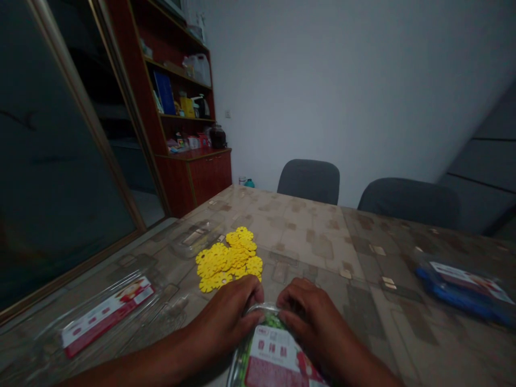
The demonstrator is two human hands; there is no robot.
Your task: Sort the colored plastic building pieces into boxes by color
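Note:
A clear plastic box (pixel 271 344) with a white and red label lies at the table's near edge, and green pieces show through its lid. My left hand (pixel 245 301) is closed on the box's far left corner, thumb on top. On the far right corner my right hand (pixel 302 306) grips with thumb and curled fingers. Just beyond my left hand lies a heap of yellow flower-shaped plastic discs (pixel 229 258). The undersides of the fingers are hidden.
To the left lie a clear plastic lid (pixel 108 314) with a label and a clear tray (pixel 196 236). A labelled box with blue contents (pixel 463 290) sits at the right. Two grey chairs (pixel 309 180) stand behind the patterned table (pixel 306 231).

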